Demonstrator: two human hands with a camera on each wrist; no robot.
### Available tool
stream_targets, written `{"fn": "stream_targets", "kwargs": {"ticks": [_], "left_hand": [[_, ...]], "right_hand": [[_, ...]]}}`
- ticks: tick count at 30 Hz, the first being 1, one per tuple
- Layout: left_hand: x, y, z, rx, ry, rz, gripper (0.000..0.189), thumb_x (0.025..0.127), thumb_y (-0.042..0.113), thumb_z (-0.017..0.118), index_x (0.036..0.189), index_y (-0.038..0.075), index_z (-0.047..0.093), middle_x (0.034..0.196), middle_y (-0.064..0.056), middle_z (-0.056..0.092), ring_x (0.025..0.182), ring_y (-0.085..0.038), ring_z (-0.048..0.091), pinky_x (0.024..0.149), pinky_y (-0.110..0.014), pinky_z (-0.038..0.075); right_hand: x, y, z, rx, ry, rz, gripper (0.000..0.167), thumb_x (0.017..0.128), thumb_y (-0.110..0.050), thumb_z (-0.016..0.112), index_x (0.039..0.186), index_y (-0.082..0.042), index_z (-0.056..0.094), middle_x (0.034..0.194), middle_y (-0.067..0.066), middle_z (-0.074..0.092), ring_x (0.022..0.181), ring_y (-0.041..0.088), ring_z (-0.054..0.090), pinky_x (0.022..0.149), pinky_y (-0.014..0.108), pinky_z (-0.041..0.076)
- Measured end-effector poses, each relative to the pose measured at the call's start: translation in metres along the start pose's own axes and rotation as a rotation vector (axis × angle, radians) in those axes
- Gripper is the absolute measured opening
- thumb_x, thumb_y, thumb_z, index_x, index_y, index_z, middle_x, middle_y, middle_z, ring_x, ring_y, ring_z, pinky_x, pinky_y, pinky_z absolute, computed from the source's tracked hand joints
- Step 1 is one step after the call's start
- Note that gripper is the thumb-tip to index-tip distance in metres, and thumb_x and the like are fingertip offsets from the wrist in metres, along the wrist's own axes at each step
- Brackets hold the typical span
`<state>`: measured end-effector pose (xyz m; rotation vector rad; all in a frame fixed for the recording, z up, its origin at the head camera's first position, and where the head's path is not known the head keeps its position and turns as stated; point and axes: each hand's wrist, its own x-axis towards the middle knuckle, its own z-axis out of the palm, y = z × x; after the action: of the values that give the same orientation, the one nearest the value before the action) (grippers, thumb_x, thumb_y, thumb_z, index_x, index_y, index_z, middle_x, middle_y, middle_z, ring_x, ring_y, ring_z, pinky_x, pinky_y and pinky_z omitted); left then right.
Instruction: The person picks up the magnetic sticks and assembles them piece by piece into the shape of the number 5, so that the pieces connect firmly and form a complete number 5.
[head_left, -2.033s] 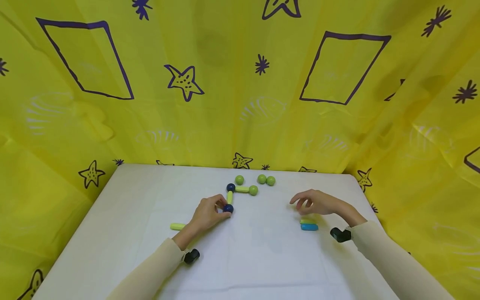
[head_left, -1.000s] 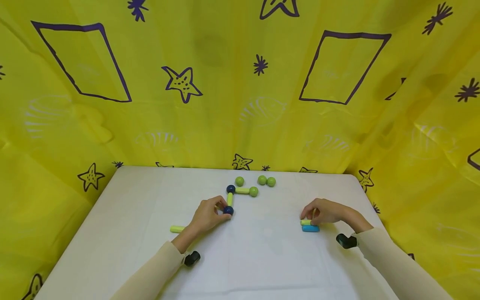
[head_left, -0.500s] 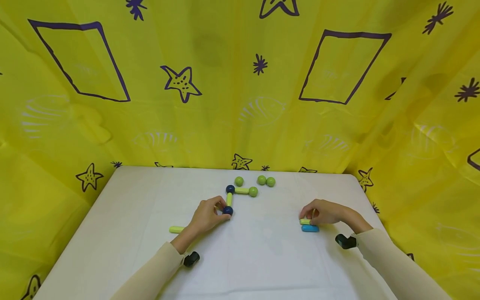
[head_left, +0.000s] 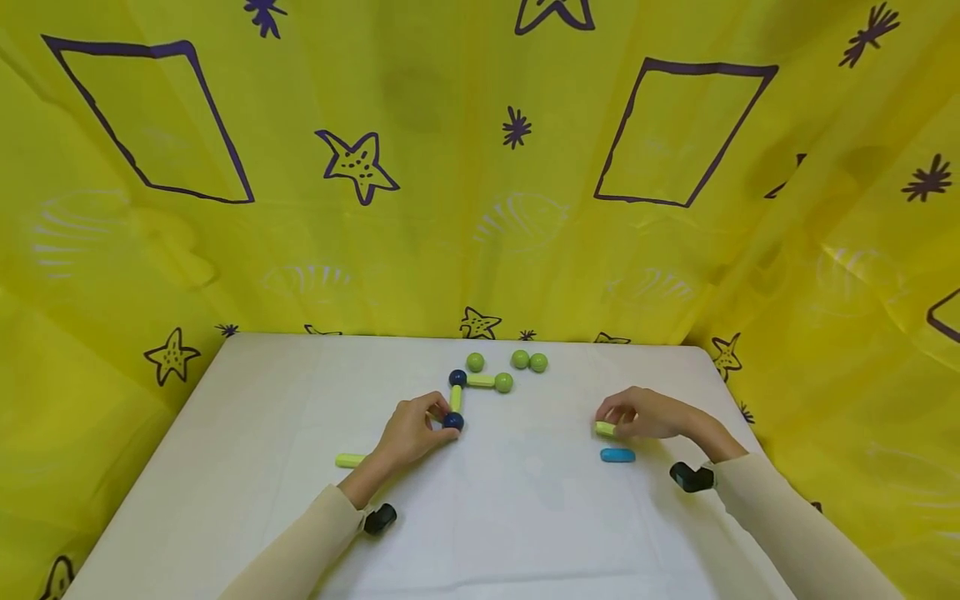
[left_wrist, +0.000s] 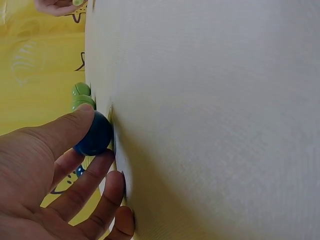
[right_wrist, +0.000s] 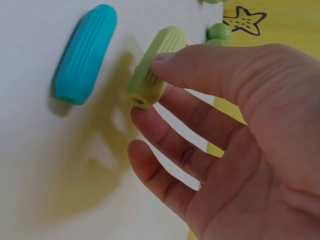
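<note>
My left hand point(head_left: 411, 429) pinches a dark blue ball point(head_left: 453, 422) between thumb and fingers, low over the white table. That ball ends a yellow-green rod point(head_left: 456, 398), which runs back to another dark blue ball point(head_left: 457, 378). From there a second yellow-green rod point(head_left: 481, 381) leads right to a green ball point(head_left: 503, 382). On the right, my right hand point(head_left: 651, 412) holds a ribbed yellow-green rod point(right_wrist: 156, 67) by thumb and fingers, raised off the table in the right wrist view. A ribbed blue rod point(head_left: 618, 455) lies just in front of that hand.
Behind the joined pieces lie a loose green ball point(head_left: 475, 362) and two more green balls point(head_left: 529, 361) side by side. Partly behind my left wrist is another yellow-green rod point(head_left: 349, 460). A yellow patterned curtain point(head_left: 435, 250) surrounds the white table point(head_left: 517, 517).
My right hand came down beside the blue rod, took hold of the yellow-green rod there and lifted it away from the blue one. My left hand stays on the dark blue ball.
</note>
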<state>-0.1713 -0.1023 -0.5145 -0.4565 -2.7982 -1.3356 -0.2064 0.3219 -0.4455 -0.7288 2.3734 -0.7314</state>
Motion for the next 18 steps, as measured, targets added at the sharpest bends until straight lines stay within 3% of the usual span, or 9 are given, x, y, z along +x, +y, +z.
{"fn": "stream_targets", "kwargs": {"ticks": [9,18], "left_hand": [[-0.0006,-0.0003,-0.0005,-0.015,-0.007,-0.008,0.026,0.082,0.020,0.089,0.097,0.013,0.068,0.091,-0.001,0.075,0.065,-0.011,0.052,0.060,-0.026,0.042],[-0.0004,0.0000,-0.0010,-0.024,-0.019,-0.007,0.026,0.082,0.021,0.088,0.097,0.014,0.068,0.091,0.000,0.075,0.065,-0.012,0.052,0.060,-0.026,0.041]], "right_hand": [[0.0011,-0.0028,-0.0085,0.075,0.085,-0.039,0.025,0.097,-0.007,0.070,0.121,-0.012,0.070,0.110,0.005,0.073,0.100,0.023,0.066,0.085,0.030,0.054],[0.0022,-0.0076,-0.0077,0.083,0.147,-0.078,0.025,0.096,-0.009,0.072,0.122,-0.011,0.070,0.116,0.008,0.073,0.104,0.026,0.069,0.089,0.040,0.054]]}}
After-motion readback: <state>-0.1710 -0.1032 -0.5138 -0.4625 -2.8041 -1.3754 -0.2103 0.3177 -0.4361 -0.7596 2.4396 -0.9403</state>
